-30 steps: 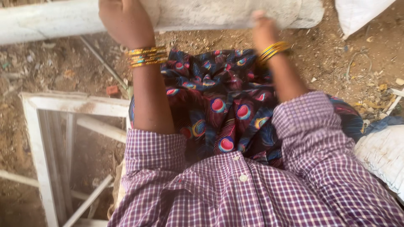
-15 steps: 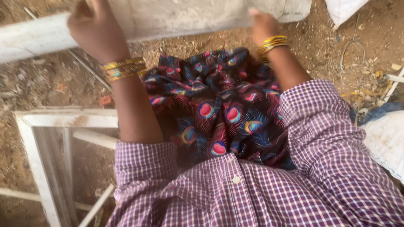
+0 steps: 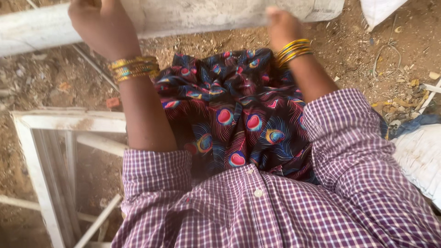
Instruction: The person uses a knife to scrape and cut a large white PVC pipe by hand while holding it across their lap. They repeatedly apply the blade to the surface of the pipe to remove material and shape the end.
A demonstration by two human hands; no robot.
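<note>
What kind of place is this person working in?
Probably an outdoor work yard or building site. Both hands, left hand and right hand, rest on a long whitish beam above bare dirt ground strewn with debris; a white wooden frame and white sacks lie nearby.

The left hand (image 3: 102,27) is cut off by the top edge, so its fingers cannot be seen, nor whether they close on the long grey beam (image 3: 193,16). The right hand (image 3: 281,27) is blurred; its fingers merge with the beam's lower edge and their grip cannot be told. The beam runs out of view at the left and top. The white window frame (image 3: 69,120) is cut off at the bottom, its lower bars hidden behind the checked sleeve (image 3: 158,183). White sacks (image 3: 420,158) at the right are only partly in view.
</note>
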